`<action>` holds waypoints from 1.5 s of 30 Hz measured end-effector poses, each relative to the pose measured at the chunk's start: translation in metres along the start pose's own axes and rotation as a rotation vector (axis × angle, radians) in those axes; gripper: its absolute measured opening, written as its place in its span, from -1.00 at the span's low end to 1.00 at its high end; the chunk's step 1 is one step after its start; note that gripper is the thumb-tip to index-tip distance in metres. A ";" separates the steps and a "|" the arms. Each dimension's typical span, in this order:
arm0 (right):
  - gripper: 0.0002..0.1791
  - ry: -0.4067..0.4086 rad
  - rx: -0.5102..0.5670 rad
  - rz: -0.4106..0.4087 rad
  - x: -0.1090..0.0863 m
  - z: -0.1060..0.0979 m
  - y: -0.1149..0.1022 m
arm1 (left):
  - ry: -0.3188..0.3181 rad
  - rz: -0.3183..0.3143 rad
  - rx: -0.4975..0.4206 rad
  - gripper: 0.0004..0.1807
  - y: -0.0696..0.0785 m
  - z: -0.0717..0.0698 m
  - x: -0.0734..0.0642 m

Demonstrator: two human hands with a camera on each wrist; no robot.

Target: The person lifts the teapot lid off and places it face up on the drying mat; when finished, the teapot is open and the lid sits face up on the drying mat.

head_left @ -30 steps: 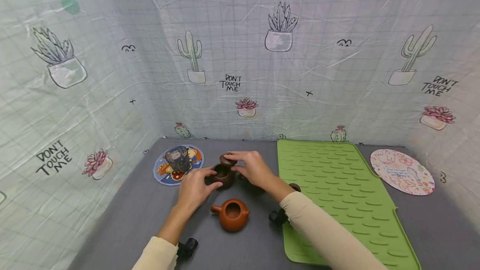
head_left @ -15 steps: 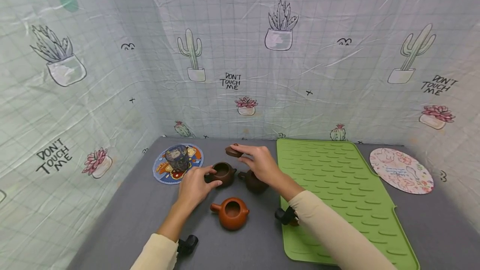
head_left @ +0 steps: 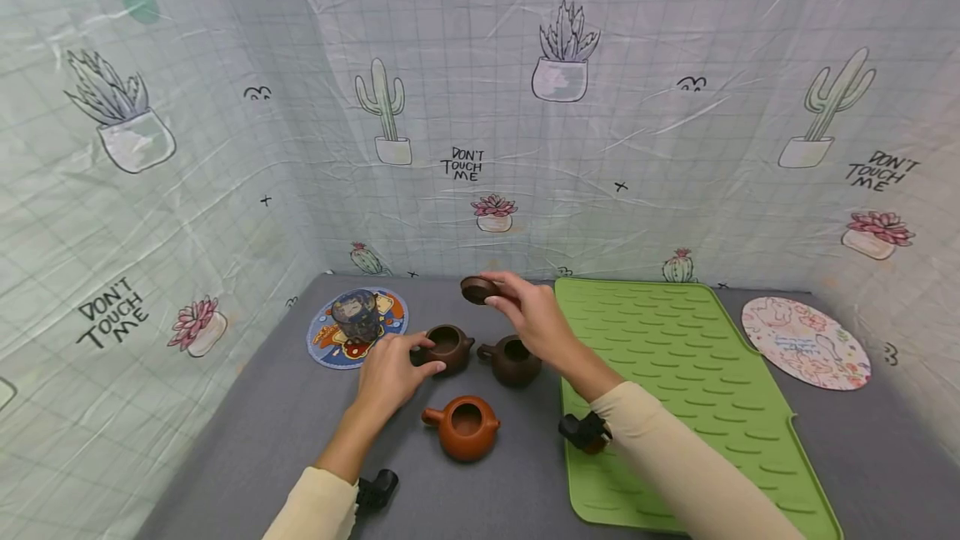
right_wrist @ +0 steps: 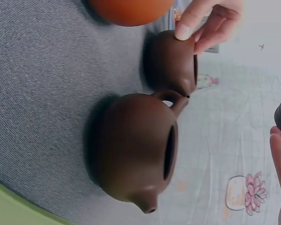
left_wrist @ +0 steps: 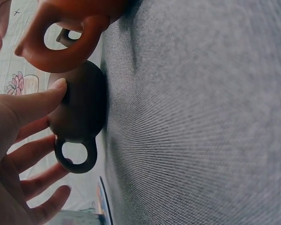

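A dark brown teapot (head_left: pixel 452 359) stands uncovered, its looped handle (left_wrist: pixel 76 157) and body showing in the left wrist view. The thumb and fingers of my left hand (head_left: pixel 390 367) grip its handle side. My right hand (head_left: pixel 540 319) pinches a dark brown teapot lid (head_left: pixel 476 290), raised and tilted above and behind the pots; only its edge shows in the right wrist view. To the right, below that hand, sits a second dark brown teapot (right_wrist: pixel 131 145) without a lid. Nearer the front is an orange clay teapot (head_left: pixel 467 444), also uncovered.
A green ridged mat (head_left: pixel 675 407) covers the right part of the grey table. On it a small orange-brown thing (head_left: pixel 595 445) is mostly hidden by the right wrist camera. A patterned glass (head_left: pixel 356 317) stands on a blue round mat (head_left: pixel 327 350); a pink oval mat (head_left: pixel 806 344) lies far right.
My right hand has lifted the lid off the left dark teapot's mouth, up and to the right, and tipped it. The left hand has stayed on that teapot.
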State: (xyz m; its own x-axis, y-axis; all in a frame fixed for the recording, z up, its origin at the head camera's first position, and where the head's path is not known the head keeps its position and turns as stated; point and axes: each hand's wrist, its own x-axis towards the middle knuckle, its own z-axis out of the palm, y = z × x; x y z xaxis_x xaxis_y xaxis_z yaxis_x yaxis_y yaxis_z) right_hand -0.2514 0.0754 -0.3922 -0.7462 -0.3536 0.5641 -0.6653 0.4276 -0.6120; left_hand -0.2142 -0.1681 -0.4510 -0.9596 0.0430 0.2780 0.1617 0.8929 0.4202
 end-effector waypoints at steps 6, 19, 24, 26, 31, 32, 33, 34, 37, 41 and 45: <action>-0.55 0.059 0.012 0.021 0.000 -0.013 -0.004 | 0.000 0.000 0.006 -0.59 0.000 0.000 0.001; -0.69 0.085 0.244 0.026 -0.006 -0.040 -0.013 | -0.003 -0.010 -0.009 -0.58 0.001 0.000 0.000; -0.80 0.092 0.228 0.014 -0.009 -0.046 -0.012 | -0.012 -0.012 -0.007 -0.59 0.002 0.000 0.001; -0.78 0.091 0.223 0.021 -0.010 -0.049 -0.011 | -0.013 -0.010 -0.005 -0.59 0.002 0.000 0.001; -0.73 0.104 0.184 0.030 -0.011 -0.056 -0.008 | -0.005 -0.007 0.001 -0.59 0.001 0.000 0.001; -0.73 0.107 0.177 0.032 -0.010 -0.058 -0.007 | -0.005 -0.009 0.000 -0.59 0.001 -0.001 0.001; -0.72 0.111 0.171 0.032 -0.010 -0.060 -0.007 | -0.005 -0.010 0.001 -0.60 0.001 -0.001 0.001; -0.70 0.114 0.164 0.034 -0.010 -0.061 -0.006 | -0.006 -0.010 0.000 -0.60 0.001 -0.001 0.001; -0.68 0.120 0.158 0.052 -0.010 -0.066 -0.004 | -0.006 -0.011 0.002 -0.60 0.002 -0.002 0.002; -0.67 0.128 0.160 0.076 -0.011 -0.072 -0.002 | -0.012 -0.016 0.008 -0.59 0.003 -0.002 0.002; -0.66 0.144 0.138 0.087 -0.012 -0.078 0.001 | -0.026 -0.025 0.014 -0.59 0.005 -0.002 0.002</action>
State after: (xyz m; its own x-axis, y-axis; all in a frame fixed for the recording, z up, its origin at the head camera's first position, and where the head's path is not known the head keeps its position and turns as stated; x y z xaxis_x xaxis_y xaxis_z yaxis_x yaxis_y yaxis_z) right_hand -0.2415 0.1452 -0.3562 -0.7961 -0.1941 0.5732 -0.6033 0.3297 -0.7262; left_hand -0.2150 -0.1648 -0.4468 -0.9690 0.0321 0.2448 0.1345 0.9001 0.4144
